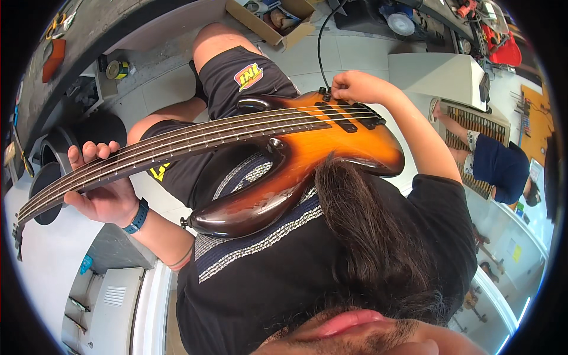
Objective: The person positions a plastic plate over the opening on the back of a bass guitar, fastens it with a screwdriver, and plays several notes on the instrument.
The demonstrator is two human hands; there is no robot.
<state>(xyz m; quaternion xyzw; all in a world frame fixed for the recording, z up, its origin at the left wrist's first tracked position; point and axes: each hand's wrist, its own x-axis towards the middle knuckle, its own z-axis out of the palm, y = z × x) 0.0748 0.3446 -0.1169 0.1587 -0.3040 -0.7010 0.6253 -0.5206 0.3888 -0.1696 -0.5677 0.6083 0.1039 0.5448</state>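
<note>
Playing the bass guitar (307, 148): I see left hand (103, 189) clamped around its neck, right hand (355, 87) plucking strings; next likely a fret shift.

Bass guitar (248, 142) lies across the lap; cardboard box (269, 21) seemingly on the floor beyond.

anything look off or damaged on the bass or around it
Nothing stands out. The sunburst bass guitar lies across the lap, strings straight. The left hand wraps the neck; the right hand rests on the strings by the bridge. The black cable runs off loosely.
</note>
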